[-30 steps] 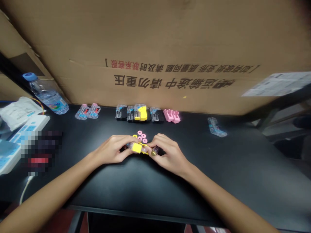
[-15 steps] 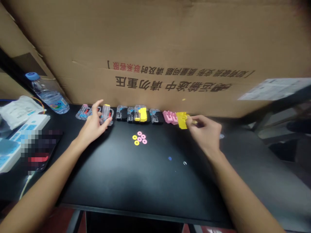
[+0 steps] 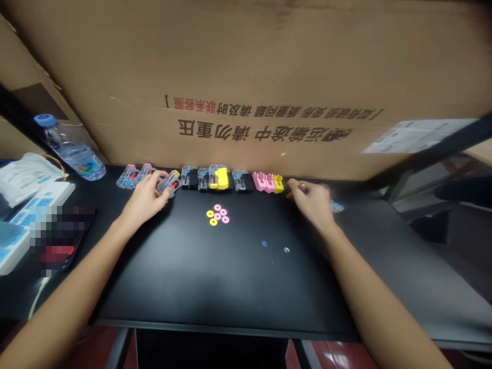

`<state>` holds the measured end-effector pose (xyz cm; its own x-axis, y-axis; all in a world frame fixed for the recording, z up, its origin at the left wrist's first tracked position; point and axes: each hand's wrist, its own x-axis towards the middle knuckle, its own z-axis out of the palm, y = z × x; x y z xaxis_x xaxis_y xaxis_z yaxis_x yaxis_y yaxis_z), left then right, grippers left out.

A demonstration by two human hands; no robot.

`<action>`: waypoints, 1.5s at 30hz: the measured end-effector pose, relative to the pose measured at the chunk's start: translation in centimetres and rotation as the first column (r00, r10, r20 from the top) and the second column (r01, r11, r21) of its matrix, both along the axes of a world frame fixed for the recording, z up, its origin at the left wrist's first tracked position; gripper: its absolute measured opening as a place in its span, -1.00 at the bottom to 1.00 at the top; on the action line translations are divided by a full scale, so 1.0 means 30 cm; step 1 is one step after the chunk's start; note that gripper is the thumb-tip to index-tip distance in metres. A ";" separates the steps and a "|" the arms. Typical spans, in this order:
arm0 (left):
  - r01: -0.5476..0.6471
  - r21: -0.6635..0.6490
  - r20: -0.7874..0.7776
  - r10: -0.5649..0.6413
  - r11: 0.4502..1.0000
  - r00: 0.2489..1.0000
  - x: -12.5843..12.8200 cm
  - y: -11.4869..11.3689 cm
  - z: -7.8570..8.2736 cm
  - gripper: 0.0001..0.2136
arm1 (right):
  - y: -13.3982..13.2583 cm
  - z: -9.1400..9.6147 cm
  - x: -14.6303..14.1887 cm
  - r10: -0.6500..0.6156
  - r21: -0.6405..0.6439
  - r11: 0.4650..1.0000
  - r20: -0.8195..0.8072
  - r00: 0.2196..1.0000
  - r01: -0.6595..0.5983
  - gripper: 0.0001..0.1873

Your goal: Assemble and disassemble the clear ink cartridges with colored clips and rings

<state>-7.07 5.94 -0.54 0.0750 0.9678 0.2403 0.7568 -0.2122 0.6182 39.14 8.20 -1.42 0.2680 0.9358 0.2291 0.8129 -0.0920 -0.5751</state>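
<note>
My left hand (image 3: 146,199) rests at the back left of the black table (image 3: 215,277). Its fingers are closed on a clear plastic piece with a yellow tip (image 3: 169,183), held low beside two similar clear pieces (image 3: 134,176). My right hand (image 3: 312,201) lies at the back right with its fingers curled, just right of a yellow block (image 3: 279,183) that stands against pink blocks (image 3: 263,181). Something small shows at its fingertips; I cannot make it out. Several pink and yellow rings (image 3: 217,216) lie between my hands.
A row of clear, black and yellow pieces (image 3: 215,179) lines the foot of a big cardboard box (image 3: 246,77). Another clear piece (image 3: 335,206) lies behind my right hand. A blue dot (image 3: 264,244) and a small silver bit (image 3: 286,250) lie mid-table. Water bottle (image 3: 69,151), power strip (image 3: 26,210) and white bag (image 3: 23,174) are left.
My hands pulled one assembly apart at the table's middle and moved to the back row. The yellow block now stands beside the pink blocks, and the clear piece is lower.
</note>
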 end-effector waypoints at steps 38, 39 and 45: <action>-0.015 0.043 -0.603 0.039 0.999 0.797 0.018 -0.028 0.021 -0.44 | 0.066 0.008 -0.457 0.400 0.065 0.774 0.722 0.565 -0.630 -0.48; 0.007 0.070 -0.592 0.036 0.997 0.805 0.016 -0.025 0.015 -0.44 | 0.071 0.016 -0.448 0.379 0.092 0.780 0.717 0.584 -0.619 -0.49; 0.220 0.225 -0.452 -0.098 0.949 0.887 0.057 -0.038 0.024 -0.50 | -0.004 0.108 -0.371 0.318 0.295 0.757 0.613 0.723 -0.583 -0.58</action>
